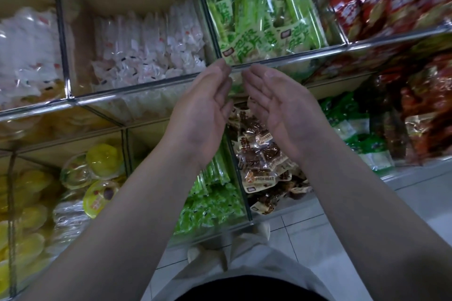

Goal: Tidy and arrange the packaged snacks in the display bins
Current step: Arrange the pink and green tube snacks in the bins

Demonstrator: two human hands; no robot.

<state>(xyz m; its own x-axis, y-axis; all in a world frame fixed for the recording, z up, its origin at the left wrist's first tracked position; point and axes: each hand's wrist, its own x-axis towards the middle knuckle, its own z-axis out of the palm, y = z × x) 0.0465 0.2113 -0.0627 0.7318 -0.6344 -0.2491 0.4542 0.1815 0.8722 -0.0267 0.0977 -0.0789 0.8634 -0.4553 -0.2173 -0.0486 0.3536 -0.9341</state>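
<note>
The left hand [203, 107] and right hand [276, 105] hover at the bin rim [305, 56], grip spread, empty. Cup the green packets [247, 14] squarely from both sides.

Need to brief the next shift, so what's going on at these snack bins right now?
A person stands at the clear display bins with both arms out. The left hand and right hand are open, palms facing each other, holding nothing, fingertips close to the front rail of the bin of green packets. Brown packets lie in the bin below the hands. No packet is being handled at this moment.
</note>
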